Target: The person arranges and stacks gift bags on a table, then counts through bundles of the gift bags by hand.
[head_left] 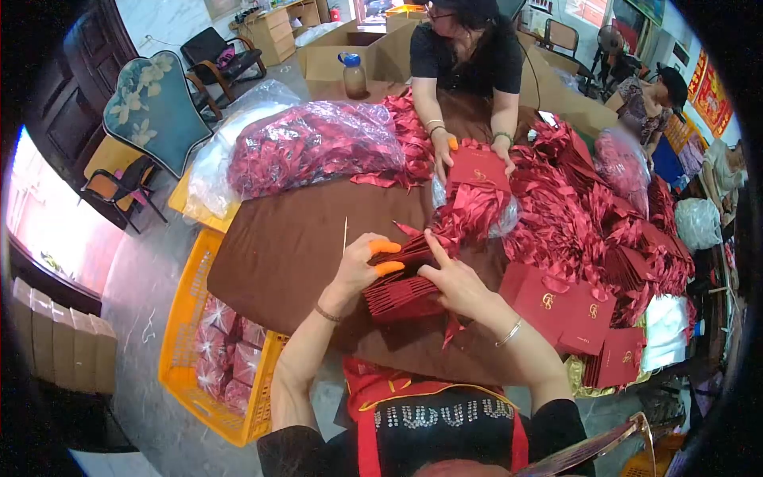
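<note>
Bags (404,299) sit between both hands by the tabletop's (278,246) near edge, row running left-right; left hand (355,269) half curled at them, grip unclear; right hand (462,288) touching, thumb and forefinger spread.

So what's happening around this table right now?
Two people are handling red bags across a brown-covered table. The camera wearer's left hand, two fingers in orange covers, and right hand are at a stack of folded red bags. Opposite, a co-worker holds more red bags with ribbons. Further bags and ribbons are heaped to the right, and a plastic-wrapped bundle lies to the left.
</note>
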Action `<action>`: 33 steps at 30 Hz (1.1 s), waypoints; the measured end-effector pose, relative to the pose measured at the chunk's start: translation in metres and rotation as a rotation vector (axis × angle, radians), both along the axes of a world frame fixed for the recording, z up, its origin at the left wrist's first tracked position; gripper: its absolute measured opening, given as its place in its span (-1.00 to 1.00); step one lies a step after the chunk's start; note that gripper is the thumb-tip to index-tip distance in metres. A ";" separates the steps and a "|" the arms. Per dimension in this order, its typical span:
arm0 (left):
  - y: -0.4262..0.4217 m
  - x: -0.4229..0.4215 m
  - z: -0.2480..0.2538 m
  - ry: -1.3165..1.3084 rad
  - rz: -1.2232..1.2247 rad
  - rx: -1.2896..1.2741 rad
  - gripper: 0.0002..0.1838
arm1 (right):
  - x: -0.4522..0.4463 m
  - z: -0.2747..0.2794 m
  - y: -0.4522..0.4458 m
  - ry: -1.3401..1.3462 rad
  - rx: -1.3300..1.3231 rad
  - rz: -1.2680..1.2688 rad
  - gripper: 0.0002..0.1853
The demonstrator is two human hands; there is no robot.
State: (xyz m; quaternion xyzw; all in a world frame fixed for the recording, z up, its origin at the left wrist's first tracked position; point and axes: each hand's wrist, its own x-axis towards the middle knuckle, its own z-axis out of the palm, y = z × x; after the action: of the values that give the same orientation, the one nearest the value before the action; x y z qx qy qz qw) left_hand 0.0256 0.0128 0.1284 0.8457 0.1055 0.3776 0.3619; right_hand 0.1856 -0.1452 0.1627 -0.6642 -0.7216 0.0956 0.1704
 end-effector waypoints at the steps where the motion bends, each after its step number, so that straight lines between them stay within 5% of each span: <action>1: -0.001 -0.002 0.001 0.028 -0.010 -0.051 -0.68 | 0.001 0.000 0.001 0.039 -0.052 -0.001 -0.52; 5: 0.003 -0.012 0.007 0.049 -0.033 -0.081 -0.74 | 0.000 -0.006 0.000 0.093 -0.015 -0.033 -0.51; 8: 0.003 -0.021 -0.006 0.078 -0.068 -0.575 -0.27 | 0.002 -0.005 0.003 0.094 -0.042 -0.024 -0.49; 9: 0.004 -0.025 -0.011 0.082 -0.063 -0.582 -0.27 | 0.002 -0.005 0.003 0.099 -0.049 -0.021 -0.49; 11: 0.007 -0.030 -0.021 -0.199 -0.059 -0.525 0.05 | 0.002 -0.003 0.003 0.106 -0.050 -0.025 -0.48; 15: 0.010 -0.037 -0.062 -0.228 0.016 -0.508 0.16 | 0.001 -0.001 0.005 0.101 -0.084 -0.041 -0.49; 20: -0.001 -0.008 -0.061 -0.373 -0.147 -0.714 0.09 | 0.002 0.002 0.007 0.073 -0.057 0.031 -0.49; 24: 0.013 -0.007 -0.064 0.004 -0.078 -0.758 -0.05 | 0.003 0.004 0.008 0.063 -0.076 0.017 -0.49; 31: 0.002 -0.001 -0.043 -0.311 -0.288 -0.903 -0.14 | 0.004 0.003 0.011 0.065 -0.099 0.030 -0.51; 33: 0.011 0.001 -0.047 -0.072 -0.202 -0.827 -0.23 | 0.006 0.003 0.011 0.044 -0.110 0.021 -0.51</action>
State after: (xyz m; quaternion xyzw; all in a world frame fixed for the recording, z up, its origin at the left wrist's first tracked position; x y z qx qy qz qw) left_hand 0.0266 0.0239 0.0816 0.6216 0.1518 0.2957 0.7093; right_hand 0.1914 -0.1344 0.1660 -0.6627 -0.7183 0.1514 0.1485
